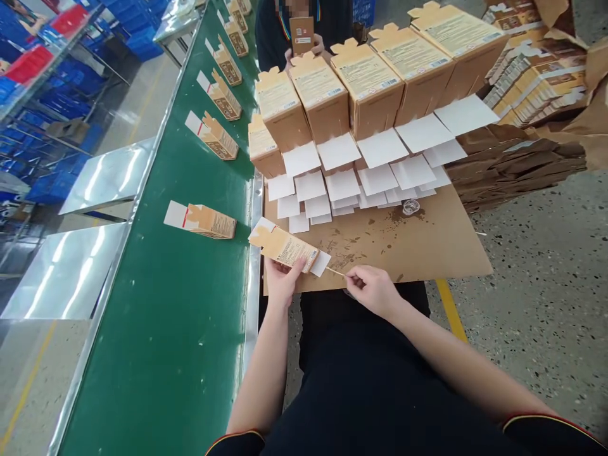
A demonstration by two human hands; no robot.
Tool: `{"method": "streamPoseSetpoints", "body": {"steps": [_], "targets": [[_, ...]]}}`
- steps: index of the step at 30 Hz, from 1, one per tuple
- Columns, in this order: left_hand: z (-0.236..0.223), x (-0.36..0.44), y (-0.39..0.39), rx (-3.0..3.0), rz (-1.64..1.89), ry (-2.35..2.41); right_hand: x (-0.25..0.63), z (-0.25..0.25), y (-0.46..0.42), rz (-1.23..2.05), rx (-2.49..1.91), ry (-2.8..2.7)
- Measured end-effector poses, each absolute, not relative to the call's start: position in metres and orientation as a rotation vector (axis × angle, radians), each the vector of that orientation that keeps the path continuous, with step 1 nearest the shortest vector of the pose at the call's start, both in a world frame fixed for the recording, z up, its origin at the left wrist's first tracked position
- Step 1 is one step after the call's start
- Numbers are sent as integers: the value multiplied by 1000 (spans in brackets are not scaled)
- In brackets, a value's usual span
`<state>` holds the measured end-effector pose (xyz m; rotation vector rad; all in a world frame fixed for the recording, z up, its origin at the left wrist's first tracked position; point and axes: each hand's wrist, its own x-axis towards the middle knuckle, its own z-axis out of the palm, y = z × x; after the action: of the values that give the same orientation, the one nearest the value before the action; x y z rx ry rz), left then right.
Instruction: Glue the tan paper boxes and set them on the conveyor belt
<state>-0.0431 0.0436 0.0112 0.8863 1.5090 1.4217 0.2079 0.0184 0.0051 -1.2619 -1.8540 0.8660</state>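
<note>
Cardboard is filling the head view: a box is tilting over the near left corner of the surface, beside the belt. The left grip is clamping round it, thumb on top; the right grip is pinching a stick, its tip seemingly meeting the white flap, though too small to be sure. If the left thumb is slackening, the box could be skewing and the stick smearing; a careless reach could be tipping the cup.
</note>
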Motion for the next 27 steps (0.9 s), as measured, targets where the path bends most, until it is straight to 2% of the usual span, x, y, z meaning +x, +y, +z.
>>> {"method": "streamPoseSetpoints", "body": {"steps": [7,16,20,27], "targets": [[0,-36,44,941,1478,1518,200,-8,28,813,-1209,-2019],[5,-21,27,1105,1364,1735,224,-2,46,716,-1259,-1733],[1,-11,18,1252,1304,1923,239,4,38,754,-1294,-1643],[-3,-4,19,1331,1280,1953,246,11,24,850,-1310,-1590]]}}
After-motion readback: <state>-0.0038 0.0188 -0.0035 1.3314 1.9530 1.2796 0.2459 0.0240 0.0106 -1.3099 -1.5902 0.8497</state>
